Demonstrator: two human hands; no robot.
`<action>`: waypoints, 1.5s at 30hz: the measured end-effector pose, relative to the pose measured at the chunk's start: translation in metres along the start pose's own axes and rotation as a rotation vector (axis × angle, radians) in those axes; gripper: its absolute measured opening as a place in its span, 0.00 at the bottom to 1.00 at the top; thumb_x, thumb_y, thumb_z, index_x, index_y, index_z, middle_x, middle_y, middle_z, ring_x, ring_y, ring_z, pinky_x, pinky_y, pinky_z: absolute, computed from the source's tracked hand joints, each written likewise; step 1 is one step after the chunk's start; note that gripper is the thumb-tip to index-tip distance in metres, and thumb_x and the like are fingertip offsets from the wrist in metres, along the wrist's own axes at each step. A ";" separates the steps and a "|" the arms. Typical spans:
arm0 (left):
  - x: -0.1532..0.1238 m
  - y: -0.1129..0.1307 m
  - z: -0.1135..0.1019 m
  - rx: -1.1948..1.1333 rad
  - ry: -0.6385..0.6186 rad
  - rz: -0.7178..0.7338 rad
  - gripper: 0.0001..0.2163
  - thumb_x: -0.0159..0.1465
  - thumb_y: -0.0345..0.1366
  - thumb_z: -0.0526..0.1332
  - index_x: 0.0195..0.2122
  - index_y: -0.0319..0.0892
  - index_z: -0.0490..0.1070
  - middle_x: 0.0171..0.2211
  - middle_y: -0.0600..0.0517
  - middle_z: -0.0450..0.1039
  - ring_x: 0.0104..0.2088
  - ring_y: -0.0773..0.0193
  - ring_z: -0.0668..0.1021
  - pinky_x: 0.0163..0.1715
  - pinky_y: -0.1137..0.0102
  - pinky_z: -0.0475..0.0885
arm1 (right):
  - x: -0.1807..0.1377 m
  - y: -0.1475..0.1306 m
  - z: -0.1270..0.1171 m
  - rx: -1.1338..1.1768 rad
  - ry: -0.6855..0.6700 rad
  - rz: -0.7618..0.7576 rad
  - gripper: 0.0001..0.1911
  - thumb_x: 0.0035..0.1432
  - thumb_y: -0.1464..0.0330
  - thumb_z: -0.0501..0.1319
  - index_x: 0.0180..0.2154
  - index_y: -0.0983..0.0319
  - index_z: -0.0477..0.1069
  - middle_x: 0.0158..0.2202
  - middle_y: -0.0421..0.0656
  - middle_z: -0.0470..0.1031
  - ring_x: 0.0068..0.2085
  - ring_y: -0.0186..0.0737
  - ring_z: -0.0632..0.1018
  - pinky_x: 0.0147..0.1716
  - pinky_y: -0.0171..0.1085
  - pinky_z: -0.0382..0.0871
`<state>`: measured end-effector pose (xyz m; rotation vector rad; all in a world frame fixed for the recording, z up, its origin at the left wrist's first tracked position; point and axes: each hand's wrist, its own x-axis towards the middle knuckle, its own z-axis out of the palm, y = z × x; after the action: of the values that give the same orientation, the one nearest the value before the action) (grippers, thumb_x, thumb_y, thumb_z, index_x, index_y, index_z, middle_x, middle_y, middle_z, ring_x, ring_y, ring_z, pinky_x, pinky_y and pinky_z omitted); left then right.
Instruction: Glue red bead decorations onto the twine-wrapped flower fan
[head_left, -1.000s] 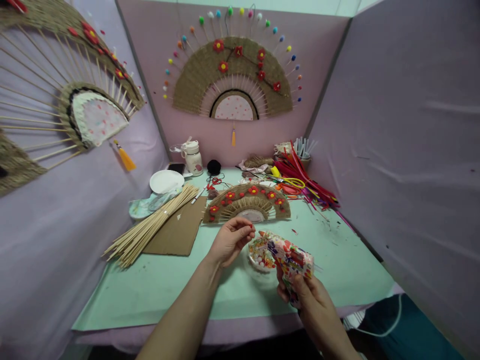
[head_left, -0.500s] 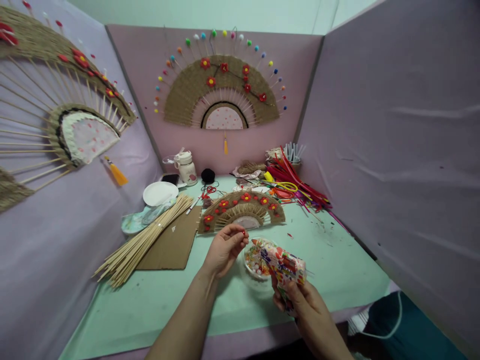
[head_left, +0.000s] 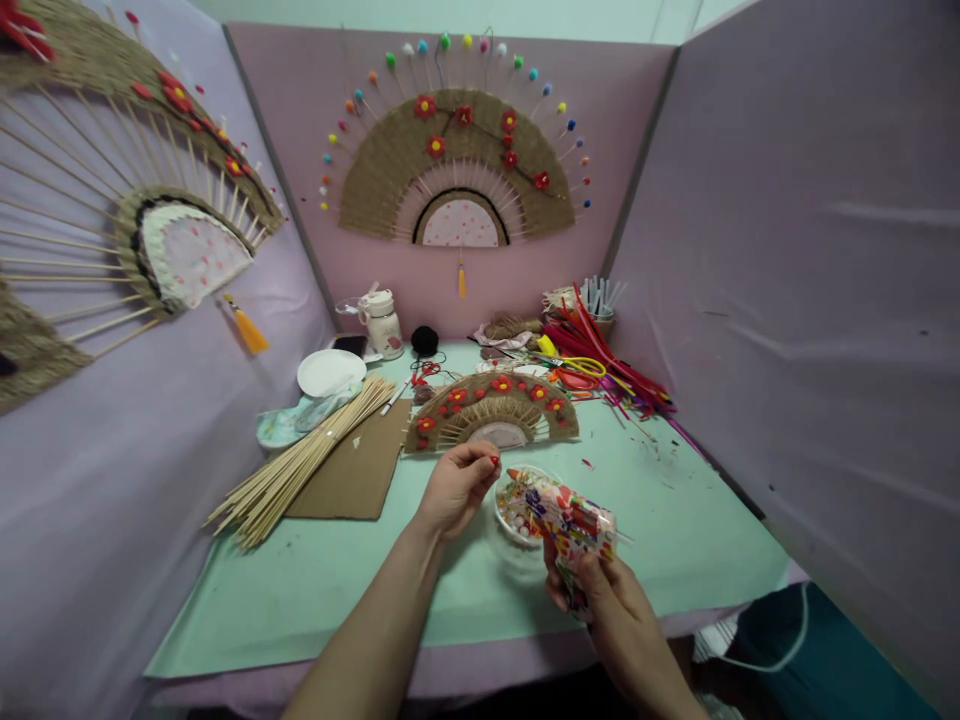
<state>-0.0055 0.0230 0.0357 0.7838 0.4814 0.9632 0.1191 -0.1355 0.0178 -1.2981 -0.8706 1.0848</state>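
Note:
Between the thumb and fingertips of my left hand point(head_left: 459, 490) is a small red bead point(head_left: 495, 461), pinched just left of the glue gun's tip. My right hand point(head_left: 600, 590) is wrapped round the handle of a glue gun point(head_left: 574, 520) with a colourful floral pattern, its nozzle pointing left toward the bead. Under the gun stands a clear round bowl point(head_left: 504, 520) of mixed beads, partly hidden by it. Just beyond my left hand, a woven fan point(head_left: 442, 420) with red flowers rests on the table.
At left, a bundle of thin sticks point(head_left: 300, 465) lies across brown cardboard point(head_left: 367, 490). Behind are a white plate point(head_left: 330, 372), a lidded bottle point(head_left: 382, 325), black yarn point(head_left: 424, 341), yellow-handled scissors point(head_left: 585, 367) and red strips point(head_left: 622, 365). Larger fans point(head_left: 382, 190) hang on the walls.
The whole view has shifted slightly, with the scene sitting a little higher and farther right. Both hands keep nearly the same pose, the bead still pinched and the glue gun still held.

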 end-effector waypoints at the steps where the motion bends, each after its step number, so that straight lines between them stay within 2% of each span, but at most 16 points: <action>1: 0.000 0.000 0.000 0.003 -0.015 0.005 0.14 0.39 0.36 0.77 0.22 0.36 0.75 0.25 0.54 0.70 0.25 0.75 0.70 0.27 0.79 0.65 | 0.000 -0.001 0.001 -0.023 0.000 -0.001 0.31 0.54 0.42 0.54 0.32 0.65 0.70 0.23 0.43 0.69 0.25 0.36 0.68 0.26 0.36 0.62; 7: 0.000 -0.001 0.000 0.021 -0.055 0.007 0.14 0.37 0.37 0.77 0.20 0.37 0.75 0.24 0.54 0.70 0.24 0.74 0.68 0.25 0.77 0.61 | -0.003 -0.007 0.014 -0.001 0.081 -0.012 0.29 0.54 0.43 0.56 0.33 0.65 0.71 0.25 0.42 0.68 0.25 0.35 0.66 0.26 0.35 0.63; 12: -0.001 -0.002 0.001 0.021 -0.076 -0.006 0.13 0.40 0.36 0.76 0.21 0.36 0.74 0.25 0.54 0.69 0.24 0.74 0.68 0.26 0.77 0.60 | 0.001 0.006 0.014 0.046 0.090 -0.033 0.29 0.54 0.45 0.57 0.38 0.66 0.72 0.26 0.43 0.69 0.24 0.34 0.66 0.23 0.34 0.63; 18: -0.003 -0.004 0.004 0.005 -0.064 -0.041 0.14 0.39 0.36 0.76 0.21 0.37 0.74 0.25 0.54 0.69 0.24 0.74 0.67 0.25 0.77 0.59 | 0.005 0.019 0.008 0.023 0.087 -0.029 0.28 0.55 0.46 0.57 0.36 0.66 0.73 0.25 0.43 0.69 0.25 0.36 0.68 0.22 0.34 0.63; 26: -0.003 -0.004 0.003 -0.006 -0.053 -0.056 0.14 0.38 0.36 0.77 0.21 0.36 0.74 0.25 0.54 0.69 0.24 0.75 0.67 0.26 0.77 0.59 | 0.006 0.013 0.009 -0.019 0.075 -0.005 0.29 0.54 0.43 0.55 0.28 0.64 0.71 0.22 0.43 0.68 0.25 0.37 0.68 0.23 0.35 0.65; 32: -0.004 -0.004 0.005 -0.005 -0.048 -0.057 0.15 0.37 0.36 0.77 0.20 0.36 0.74 0.24 0.55 0.68 0.24 0.75 0.67 0.26 0.77 0.59 | 0.006 0.012 0.010 -0.019 0.076 0.015 0.30 0.54 0.42 0.55 0.30 0.64 0.70 0.24 0.43 0.68 0.25 0.36 0.68 0.23 0.35 0.66; 45: -0.003 -0.004 0.005 -0.001 -0.040 -0.050 0.15 0.36 0.37 0.77 0.20 0.36 0.74 0.24 0.54 0.68 0.24 0.74 0.66 0.26 0.76 0.60 | 0.008 0.014 0.011 -0.066 0.074 -0.018 0.30 0.55 0.42 0.52 0.29 0.64 0.69 0.22 0.42 0.67 0.23 0.37 0.67 0.21 0.35 0.62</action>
<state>-0.0017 0.0167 0.0354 0.7855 0.4636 0.9001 0.1091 -0.1251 0.0043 -1.3737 -0.8674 0.9952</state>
